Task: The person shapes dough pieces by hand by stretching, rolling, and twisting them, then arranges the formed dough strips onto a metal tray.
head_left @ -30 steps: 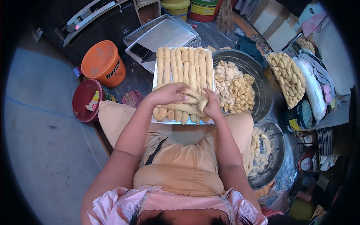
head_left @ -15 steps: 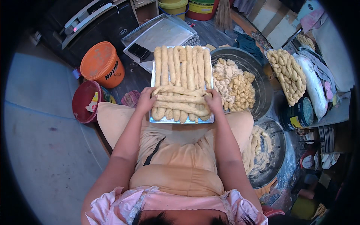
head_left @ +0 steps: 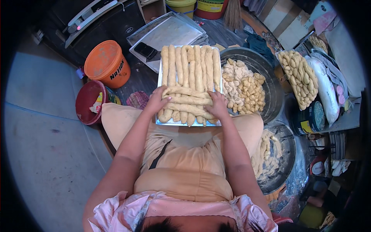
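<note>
On my lap is a metal tray (head_left: 222, 79) with long, pale dough ropes (head_left: 182, 67) laid side by side lengthwise. Several crosswise dough ropes (head_left: 189, 101) lie over their near part. My left hand (head_left: 157, 99) is closed at the left ends of the crosswise ropes, thumb pointing inward. At the opposite ends, my right hand (head_left: 218, 105) curls its fingers over the dough. My palms hide some of the rope ends.
Right of the tray, a large dark basin (head_left: 273, 91) holds dough lumps; a floury basin (head_left: 288, 166) sits nearer. A braided dough slab (head_left: 297, 79) rests farther right. An orange bucket (head_left: 106, 63), red basin (head_left: 85, 103) and stacked trays (head_left: 170, 33) with a phone (head_left: 145, 50) are left and beyond.
Both hands have shifted inward over the ends of the crosswise dough ropes, the right hand covering more of them. The crosswise ropes look pushed closer together. The view has moved slightly.
</note>
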Motion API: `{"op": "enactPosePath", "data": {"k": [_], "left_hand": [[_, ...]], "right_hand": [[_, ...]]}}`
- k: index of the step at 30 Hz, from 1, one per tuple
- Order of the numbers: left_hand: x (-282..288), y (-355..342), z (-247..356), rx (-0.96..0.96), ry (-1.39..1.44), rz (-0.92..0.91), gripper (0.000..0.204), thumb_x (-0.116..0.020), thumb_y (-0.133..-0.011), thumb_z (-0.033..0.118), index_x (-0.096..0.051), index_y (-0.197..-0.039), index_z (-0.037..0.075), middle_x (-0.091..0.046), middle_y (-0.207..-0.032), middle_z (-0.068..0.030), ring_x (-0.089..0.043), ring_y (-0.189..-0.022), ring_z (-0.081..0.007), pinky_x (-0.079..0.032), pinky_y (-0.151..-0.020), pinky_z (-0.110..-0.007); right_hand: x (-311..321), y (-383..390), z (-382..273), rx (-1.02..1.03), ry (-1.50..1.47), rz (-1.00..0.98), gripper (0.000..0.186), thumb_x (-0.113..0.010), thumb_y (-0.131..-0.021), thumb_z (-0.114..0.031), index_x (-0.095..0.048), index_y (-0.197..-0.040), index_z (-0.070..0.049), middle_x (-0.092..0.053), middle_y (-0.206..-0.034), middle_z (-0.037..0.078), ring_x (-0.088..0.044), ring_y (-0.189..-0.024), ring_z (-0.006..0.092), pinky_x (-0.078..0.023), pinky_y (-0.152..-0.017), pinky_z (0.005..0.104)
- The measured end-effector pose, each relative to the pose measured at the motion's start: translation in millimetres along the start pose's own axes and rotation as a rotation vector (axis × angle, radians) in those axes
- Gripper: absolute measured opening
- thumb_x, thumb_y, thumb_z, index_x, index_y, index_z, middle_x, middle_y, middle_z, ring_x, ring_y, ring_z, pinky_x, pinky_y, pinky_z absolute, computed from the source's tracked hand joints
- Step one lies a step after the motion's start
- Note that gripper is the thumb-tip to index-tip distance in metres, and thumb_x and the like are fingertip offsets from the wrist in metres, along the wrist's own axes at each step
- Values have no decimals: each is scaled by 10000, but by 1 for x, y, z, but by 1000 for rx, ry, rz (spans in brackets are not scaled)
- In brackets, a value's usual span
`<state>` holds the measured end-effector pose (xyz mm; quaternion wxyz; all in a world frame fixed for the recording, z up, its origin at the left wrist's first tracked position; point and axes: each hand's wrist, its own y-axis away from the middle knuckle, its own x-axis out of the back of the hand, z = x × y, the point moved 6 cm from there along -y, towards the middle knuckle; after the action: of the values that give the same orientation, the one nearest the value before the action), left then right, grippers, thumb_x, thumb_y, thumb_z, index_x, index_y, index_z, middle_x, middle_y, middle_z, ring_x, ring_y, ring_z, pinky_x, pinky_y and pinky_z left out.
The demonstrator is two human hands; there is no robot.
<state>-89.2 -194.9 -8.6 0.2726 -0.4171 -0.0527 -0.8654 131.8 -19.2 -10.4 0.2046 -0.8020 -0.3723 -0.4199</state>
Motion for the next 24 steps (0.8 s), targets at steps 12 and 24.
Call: {"op": "enactPosePath", "data": {"k": [12,24], "left_hand": [[9,28,49,-98,-316,-71,636,-721,-650,228,-471,-1219,94,-530,-1045,-150,-468,-1065,-316,-333,-921,-424],[14,25,17,174,-285,-469,759,-769,-569,279,-473,-1247,110,-487,-1213,-139,-461,-1125,-284,-270,-990,-405]], "right_hand": [[-5,-1,11,-1,-12,-1,639,-752,-602,-244,-514,-1191,-172,-466,-1185,54,-367,-1160,274,-278,-951,423],[-6,-4,14,-35,-10,-50,535,-671,-576,-221,-544,-1090,-148,-480,-1118,69,-390,-1123,286,-296,-926,440]]}}
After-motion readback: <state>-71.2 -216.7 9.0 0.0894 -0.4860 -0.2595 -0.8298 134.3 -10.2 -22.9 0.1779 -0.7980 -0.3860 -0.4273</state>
